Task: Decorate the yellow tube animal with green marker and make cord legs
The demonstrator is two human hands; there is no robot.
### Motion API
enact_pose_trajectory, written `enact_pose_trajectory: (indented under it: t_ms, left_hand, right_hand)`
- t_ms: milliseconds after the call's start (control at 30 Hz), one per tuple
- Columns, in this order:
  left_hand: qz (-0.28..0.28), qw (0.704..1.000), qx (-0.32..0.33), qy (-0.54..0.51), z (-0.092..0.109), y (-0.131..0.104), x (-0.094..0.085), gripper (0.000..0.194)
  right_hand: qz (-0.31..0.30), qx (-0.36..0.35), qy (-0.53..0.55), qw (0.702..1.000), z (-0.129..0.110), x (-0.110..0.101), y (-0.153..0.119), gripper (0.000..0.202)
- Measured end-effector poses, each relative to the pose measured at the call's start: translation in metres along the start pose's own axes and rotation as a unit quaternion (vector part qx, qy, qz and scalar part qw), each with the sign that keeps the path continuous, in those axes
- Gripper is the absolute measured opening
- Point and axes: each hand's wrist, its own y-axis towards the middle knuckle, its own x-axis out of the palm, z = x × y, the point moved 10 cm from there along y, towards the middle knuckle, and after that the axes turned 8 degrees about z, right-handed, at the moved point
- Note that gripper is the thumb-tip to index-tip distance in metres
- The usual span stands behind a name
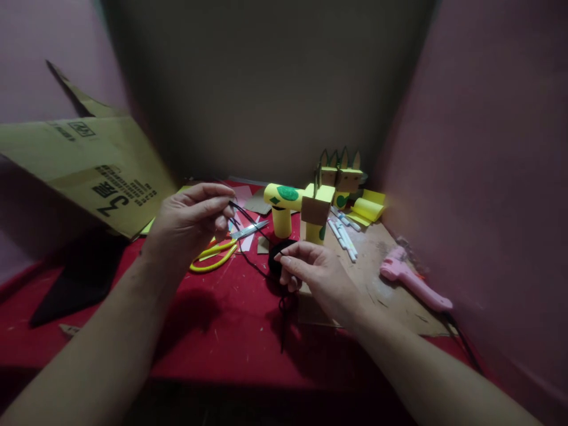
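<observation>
A black cord (252, 218) runs between my two hands above the red cloth. My left hand (190, 213) pinches it with thumb and forefinger, higher and to the left. Lower and to the right, my right hand (308, 266) is closed on the same cord, and a loose end dangles beneath it. Partly behind the right fingers lies a round black ball of cord (276, 260). Just beyond the hands stands an animal figure of yellow paper tubes (281, 222) with green patches and a cardboard box head (316, 208).
Yellow-handled scissors (215, 255) lie near my left hand among paper scraps. White markers (344, 239) and a pink glue gun (415, 281) rest on a cardboard sheet (377, 307) at right. Similar figures (348, 177) stand behind. A large cardboard box (89, 165) leans at left.
</observation>
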Motion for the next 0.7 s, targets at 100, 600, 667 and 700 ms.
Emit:
enact_pose_trajectory:
  t_ms: [100,600,667,700]
  left_hand:
    - [0.017,0.999,0.028,0.044,0.001,0.001,-0.003,0.012]
    - [-0.006,0.978,0.08,0.191,-0.012,-0.014,0.018,0.009]
    - [-0.013,0.972,0.096,0.214,-0.01,-0.019,0.024,0.009]
    - [-0.017,0.969,0.103,0.223,-0.01,-0.021,0.026,0.009]
  right_hand:
    - [0.013,-0.017,-0.028,0.999,-0.004,0.0,-0.003,0.01]
    - [0.034,0.042,-0.012,0.998,0.009,-0.005,0.0,0.008]
    - [0.026,0.051,-0.002,0.998,0.009,-0.003,-0.001,0.012]
    - [0.022,0.055,0.009,0.998,0.01,-0.002,-0.001,0.016]
